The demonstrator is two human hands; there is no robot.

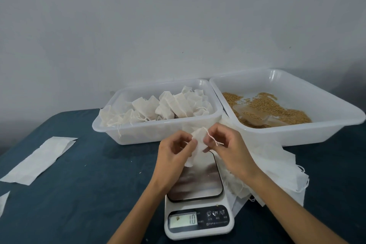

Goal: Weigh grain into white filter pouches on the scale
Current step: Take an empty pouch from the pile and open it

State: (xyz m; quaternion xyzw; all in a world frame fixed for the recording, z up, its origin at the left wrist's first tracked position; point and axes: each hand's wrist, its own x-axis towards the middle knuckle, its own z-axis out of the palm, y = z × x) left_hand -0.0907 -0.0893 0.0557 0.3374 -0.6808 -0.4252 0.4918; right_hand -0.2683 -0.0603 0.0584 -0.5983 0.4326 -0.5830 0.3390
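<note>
Above the scale point(198, 186) both my hands hold one white filter pouch point(198, 144). My left hand point(173, 156) pinches its left edge and my right hand point(227, 148) pinches its top with the drawstring trailing over the fingers. The pouch's lower end hangs just over the steel platform. The scale's display point(183, 220) reads 10. Brown grain point(277, 109) lies in the right white tray point(297, 132), with a clear scoop point(255, 117) resting in it.
A left white tray point(138, 134) holds several filled, tied pouches point(168, 107). A heap of flat pouches point(277, 168) lies right of the scale. Two white paper strips point(39, 160) lie on the dark blue table point(89, 194) at the left. A grey wall stands behind.
</note>
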